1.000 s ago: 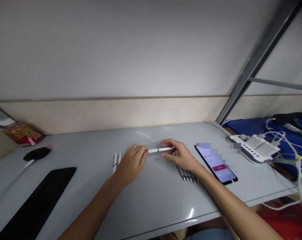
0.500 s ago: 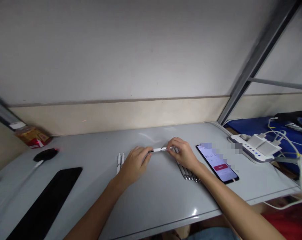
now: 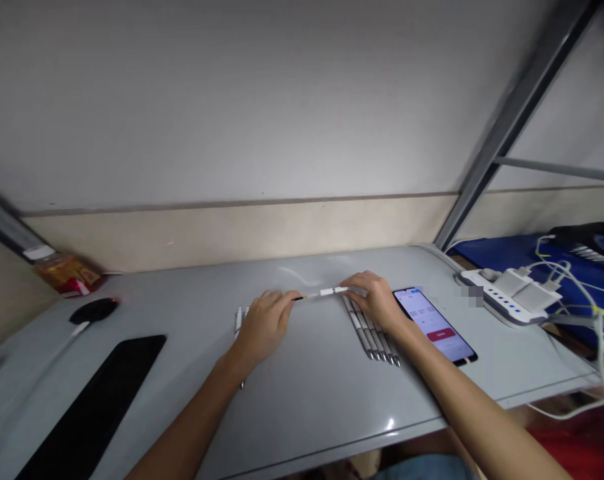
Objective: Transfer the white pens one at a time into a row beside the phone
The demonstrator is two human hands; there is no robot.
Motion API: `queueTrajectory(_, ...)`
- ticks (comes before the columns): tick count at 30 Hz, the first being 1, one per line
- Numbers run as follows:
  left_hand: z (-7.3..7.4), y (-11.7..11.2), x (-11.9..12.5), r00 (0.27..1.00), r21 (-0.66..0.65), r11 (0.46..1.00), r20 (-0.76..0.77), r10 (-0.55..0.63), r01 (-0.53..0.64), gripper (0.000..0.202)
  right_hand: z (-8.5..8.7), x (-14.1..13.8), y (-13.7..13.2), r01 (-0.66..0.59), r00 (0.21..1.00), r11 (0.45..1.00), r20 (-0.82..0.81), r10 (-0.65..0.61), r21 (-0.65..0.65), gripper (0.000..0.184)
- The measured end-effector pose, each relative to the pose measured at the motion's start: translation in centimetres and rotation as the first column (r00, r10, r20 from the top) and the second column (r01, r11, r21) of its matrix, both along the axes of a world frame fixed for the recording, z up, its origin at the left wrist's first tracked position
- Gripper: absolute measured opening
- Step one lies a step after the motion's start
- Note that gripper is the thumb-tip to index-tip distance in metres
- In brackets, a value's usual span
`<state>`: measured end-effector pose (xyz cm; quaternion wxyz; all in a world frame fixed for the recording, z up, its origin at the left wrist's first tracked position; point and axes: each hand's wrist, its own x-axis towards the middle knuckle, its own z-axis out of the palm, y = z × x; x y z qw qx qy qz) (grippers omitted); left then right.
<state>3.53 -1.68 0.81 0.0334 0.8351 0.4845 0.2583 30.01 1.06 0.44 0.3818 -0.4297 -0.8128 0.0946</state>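
Change: the two hands have drawn further apart than half a second ago, so more of the white pen (image 3: pixel 326 292) shows between them, with a dark stretch now bare at its left end; the right hand has shifted toward the phone and uncovered more of the row of pens.
Table (image 3: pixel 307 407): grey and glossy, set against a pale wall, bearing everything named below.
Black mat (image 3: pixel 95 400): flat at the near left, well apart from both hands.
Power strip (image 3: pixel 502 297): white, at the far right edge, with chargers and cables plugged in.
Phone (image 3: pixel 439 327): lies flat, screen lit, just right of the right hand.
Left hand (image 3: pixel 265 323): knuckles up, fingertips closed on the dark left end of the white pen.
Right hand (image 3: pixel 379 300): fingertips pinched together on the pen's white right end.
Row of pens (image 3: pixel 372 333): several silvery ones side by side on the table, partly under the right wrist.
Packet (image 3: pixel 67 273): red and yellow, far left by the wall.
Mouse (image 3: pixel 95 310): black, near the packet.
White pen: held just above the table between the hands, nearly level, right end slightly higher.
Pair of pens (image 3: pixel 239 319): white, on the table, touching the left hand's outer side, partly hidden by it.
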Motion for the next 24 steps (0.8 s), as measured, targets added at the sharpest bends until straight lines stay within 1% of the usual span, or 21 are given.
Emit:
queueTrajectory(6,-0.1,-0.4,0.6,0.999,-0.022,0.999,0.015,-0.041,0.041,0.028,0.7,-0.8,-1.0,-0.093,0.996,0.995,-0.017,0.093,-0.035,0.019)
queueTrajectory(11,-0.5,-0.6,1.1,0.998,-0.055,0.998,0.052,-0.038,0.041,0.023,0.9,-1.7,-1.6,-0.156,0.986,0.986,-0.072,0.152,-0.061,0.018)
queueTrajectory(14,-0.5,-0.6,1.1,0.997,-0.054,0.996,0.048,-0.066,0.068,0.023,0.7,-2.0,-1.6,-0.186,0.976,0.977,-0.138,0.171,-0.107,0.017)
queueTrajectory(16,-0.5,-0.5,1.0,0.996,-0.049,0.995,0.032,-0.081,0.082,0.023,0.5,-2.1,-1.6,-0.207,0.962,0.964,-0.214,0.169,-0.166,0.018)
queueTrajectory(19,-0.4,-0.5,0.9,0.994,-0.041,0.993,0.014,-0.109,0.11,0.023,0.4,-2.2,-1.7,-0.231,0.936,0.927,-0.326,0.13,-0.294,0.022)
queueTrajectory(21,-0.2,-0.6,0.9,0.992,-0.029,0.991,0.013,-0.128,0.128,0.023,0.5,-2.4,-1.8,-0.265,0.916,0.885,-0.386,0.107,-0.383,0.025)
queueTrajectory(24,0.1,-0.7,1.0,0.991,-0.012,0.991,0.0,-0.137,0.137,0.023,0.9,-2.6,-2.0,-0.335,0.886,0.808,-0.453,0.095,-0.485,0.035)
